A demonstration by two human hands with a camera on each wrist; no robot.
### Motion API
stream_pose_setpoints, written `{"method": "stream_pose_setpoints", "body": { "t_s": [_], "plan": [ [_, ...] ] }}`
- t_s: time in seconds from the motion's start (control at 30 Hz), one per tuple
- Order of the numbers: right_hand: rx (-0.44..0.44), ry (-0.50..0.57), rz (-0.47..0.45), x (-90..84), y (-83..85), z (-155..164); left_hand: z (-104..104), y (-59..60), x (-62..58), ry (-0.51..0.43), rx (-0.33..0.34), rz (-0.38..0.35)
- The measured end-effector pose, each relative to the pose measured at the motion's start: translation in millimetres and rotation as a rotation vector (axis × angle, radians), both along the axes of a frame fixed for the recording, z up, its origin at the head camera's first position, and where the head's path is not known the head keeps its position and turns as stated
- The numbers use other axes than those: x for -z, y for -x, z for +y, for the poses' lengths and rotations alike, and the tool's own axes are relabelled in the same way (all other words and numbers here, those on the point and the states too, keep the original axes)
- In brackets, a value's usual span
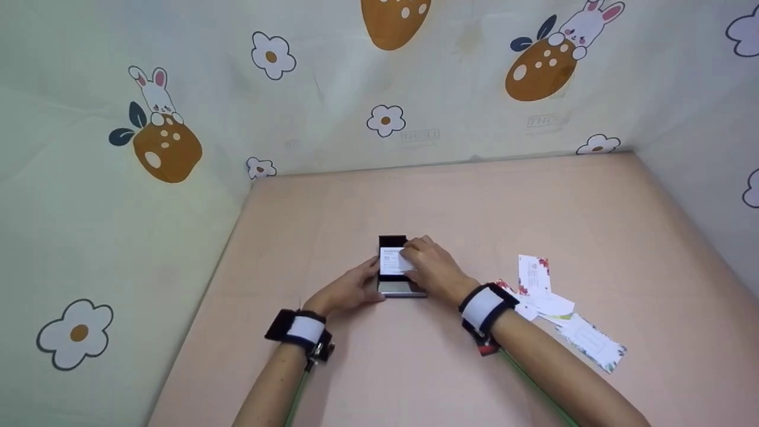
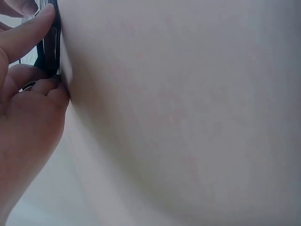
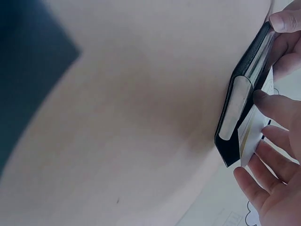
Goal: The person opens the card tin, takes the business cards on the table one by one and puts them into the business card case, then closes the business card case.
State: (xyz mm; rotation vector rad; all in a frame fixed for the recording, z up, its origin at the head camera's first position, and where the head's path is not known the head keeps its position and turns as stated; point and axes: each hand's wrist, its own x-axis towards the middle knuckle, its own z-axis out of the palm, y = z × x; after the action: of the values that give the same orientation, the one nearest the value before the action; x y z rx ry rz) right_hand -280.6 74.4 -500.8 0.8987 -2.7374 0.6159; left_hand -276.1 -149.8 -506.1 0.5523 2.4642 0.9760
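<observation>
A black and silver business card case [image 1: 402, 288] lies opened out on the table, its black flap [image 1: 392, 240] at the far end. My left hand [image 1: 348, 288] grips the case from its left side, the thumb along the near silver edge. White printed business cards [image 1: 389, 261] sit over the middle of the case. With my right hand [image 1: 436, 270] I pinch these cards from the right. Seen from the right wrist, the thumb is at the near edge of the cards [image 3: 251, 134] and the fingers reach round their far side.
To the right, several loose cards lie overlapping, including an upright one with red flowers [image 1: 535, 274] and one with leafy corners [image 1: 593, 344]. Something red [image 1: 488, 349] shows under my right wristband [image 1: 487, 308]. A patterned cloth wall [image 1: 332, 118] rises behind the pink tabletop [image 1: 332, 219].
</observation>
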Motion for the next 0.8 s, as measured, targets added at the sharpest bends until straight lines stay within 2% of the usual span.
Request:
{"method": "stream_pose_setpoints", "body": {
  "t_s": [0.47,0.63,0.8],
  "plan": [
    [0.021,-0.014,-0.056,2.4,0.9,-2.3,-0.2,-1.1,0.5,-0.014,-0.025,-0.028],
    [0.012,-0.002,-0.021,3.3,0.2,-2.3,-0.3,0.0,1.6,-0.026,-0.034,-0.037],
    [0.003,0.001,-0.004,5.0,-0.7,-2.1,-0.1,0.2,1.7,-0.033,-0.005,-0.011]
  ]
}}
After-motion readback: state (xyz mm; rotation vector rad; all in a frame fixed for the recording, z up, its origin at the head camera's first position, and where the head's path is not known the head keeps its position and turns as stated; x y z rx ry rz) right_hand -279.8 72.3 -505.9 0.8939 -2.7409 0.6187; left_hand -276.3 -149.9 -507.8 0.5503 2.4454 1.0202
